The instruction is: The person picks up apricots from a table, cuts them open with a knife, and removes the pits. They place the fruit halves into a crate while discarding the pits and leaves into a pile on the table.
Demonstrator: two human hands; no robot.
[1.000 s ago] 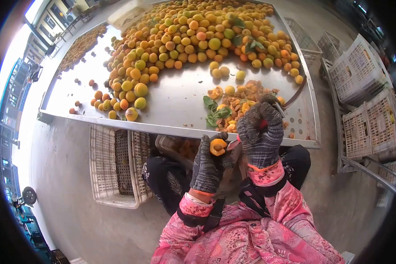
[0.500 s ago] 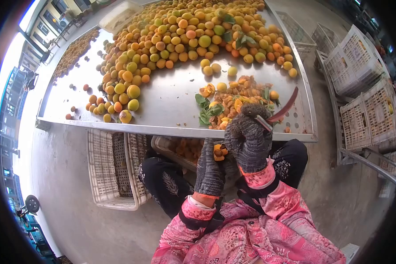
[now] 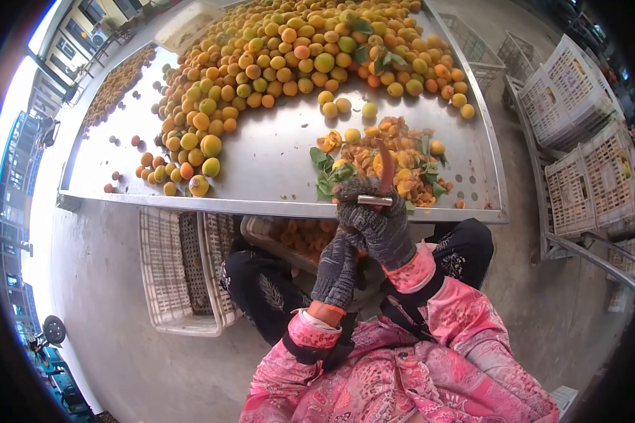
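My right hand (image 3: 381, 229), in a dark grey knitted glove, is closed on a knife (image 3: 375, 201) with a metal collar and a reddish, slightly curved blade that points up and away from me. Against it, lower left, is my left hand (image 3: 337, 264), gloved alike, with fingers curled. The cut apricot seen in the left hand earlier is now almost wholly hidden behind the right. Just beyond the hands lies a heap of split apricot pieces and pits (image 3: 395, 151) on the metal table (image 3: 261, 158), with green leaves (image 3: 324, 173) at its left.
Whole apricots (image 3: 261, 67) are piled across the table's far part. Below its front edge, a crate of orange pieces (image 3: 300, 236) stands between my knees, beside a white plastic crate (image 3: 183, 282). More crates (image 3: 571, 92) are stacked on a metal-framed cart (image 3: 593, 261) at right.
My right hand has moved down and left onto my left hand, covering the cut apricot. The knife blade has swung from pointing right to pointing up.
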